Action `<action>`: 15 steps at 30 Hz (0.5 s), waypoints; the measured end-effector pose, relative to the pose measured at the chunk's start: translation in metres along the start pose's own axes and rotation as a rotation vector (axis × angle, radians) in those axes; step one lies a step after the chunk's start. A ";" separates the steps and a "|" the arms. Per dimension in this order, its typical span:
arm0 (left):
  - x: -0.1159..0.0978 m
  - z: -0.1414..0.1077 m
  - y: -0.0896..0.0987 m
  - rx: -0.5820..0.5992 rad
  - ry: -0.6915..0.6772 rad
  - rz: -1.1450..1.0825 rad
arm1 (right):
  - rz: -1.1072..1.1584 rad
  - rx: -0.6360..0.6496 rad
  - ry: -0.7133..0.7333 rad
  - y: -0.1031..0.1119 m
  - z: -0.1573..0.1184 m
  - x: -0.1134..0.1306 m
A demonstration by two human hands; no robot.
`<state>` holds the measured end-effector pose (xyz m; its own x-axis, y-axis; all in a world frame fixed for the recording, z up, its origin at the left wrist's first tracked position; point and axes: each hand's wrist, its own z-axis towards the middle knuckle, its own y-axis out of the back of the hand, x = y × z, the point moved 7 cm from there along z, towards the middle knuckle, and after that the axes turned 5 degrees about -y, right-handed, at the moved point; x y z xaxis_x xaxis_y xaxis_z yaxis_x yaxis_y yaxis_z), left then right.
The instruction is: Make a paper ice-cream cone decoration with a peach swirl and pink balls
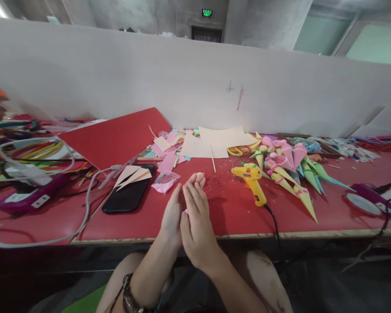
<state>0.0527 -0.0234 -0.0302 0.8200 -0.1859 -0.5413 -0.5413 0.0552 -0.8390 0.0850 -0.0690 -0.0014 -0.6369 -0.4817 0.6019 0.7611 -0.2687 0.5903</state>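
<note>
My left hand (173,214) and my right hand (195,221) are pressed palm to palm above the table's front edge. Fingers of both point away from me, the right hand lying over the left. A small bit of pink (186,211) shows between them near the right thumb; the rest of it is hidden. Beyond the fingertips lies a thin pale stick (213,159). A clear plastic bag with pink material (165,181) rests just past the left hand. To the right, a yellow glue gun (254,181) lies on the red table (228,213).
At left are a black phone (125,200) under paper pieces, a purple power strip (29,195), white cables and a red board (117,137). Cream paper (220,141) lies at the back. Pink and yellow paper cones (289,165) are piled right, near a round lid (363,203).
</note>
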 end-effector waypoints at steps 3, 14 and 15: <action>0.001 -0.008 -0.007 -0.034 0.006 -0.063 | -0.039 0.046 -0.040 0.001 0.002 -0.006; -0.007 -0.008 -0.011 0.084 -0.014 -0.054 | -0.079 0.218 0.052 0.002 0.000 0.011; -0.006 -0.007 -0.011 0.104 -0.013 -0.031 | -0.075 0.232 0.062 0.000 -0.001 0.014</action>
<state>0.0526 -0.0297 -0.0175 0.8388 -0.1765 -0.5151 -0.4938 0.1517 -0.8562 0.0763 -0.0765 0.0070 -0.6761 -0.5200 0.5219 0.6590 -0.1100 0.7441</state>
